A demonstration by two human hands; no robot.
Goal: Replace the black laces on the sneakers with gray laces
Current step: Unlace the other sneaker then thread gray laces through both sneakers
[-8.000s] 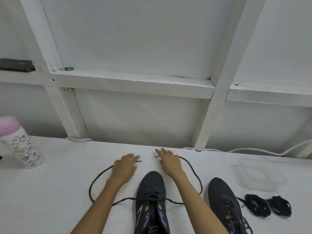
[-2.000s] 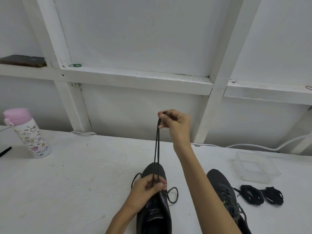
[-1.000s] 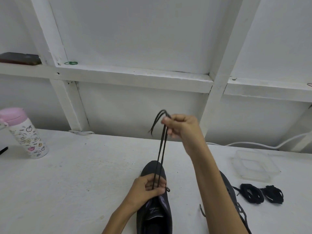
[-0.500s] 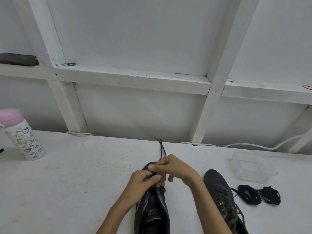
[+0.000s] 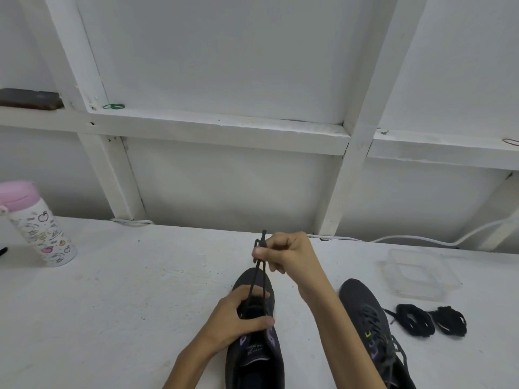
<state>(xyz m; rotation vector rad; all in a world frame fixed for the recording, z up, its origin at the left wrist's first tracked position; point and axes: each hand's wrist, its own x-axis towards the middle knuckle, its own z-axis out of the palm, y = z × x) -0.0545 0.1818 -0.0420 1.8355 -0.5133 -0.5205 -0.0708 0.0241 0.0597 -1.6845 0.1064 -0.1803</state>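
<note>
A dark sneaker with purple accents stands on the white table, toe pointing away from me. My left hand grips its upper around the eyelets. My right hand hovers above the toe, pinching both ends of the dark lace, which runs taut down into the shoe. A second dark sneaker sits to the right, laced with gray lace. Two coiled black laces lie right of it.
A clear plastic container rests at the back right. At the far left stands a pink-lidded bottle. A white cable runs along the wall. White shelf framing rises behind the table, holding a dark object.
My right hand has lifted from the shoe's eyelets, drawing both lace ends up and taut. My left hand has stayed on the sneaker.
</note>
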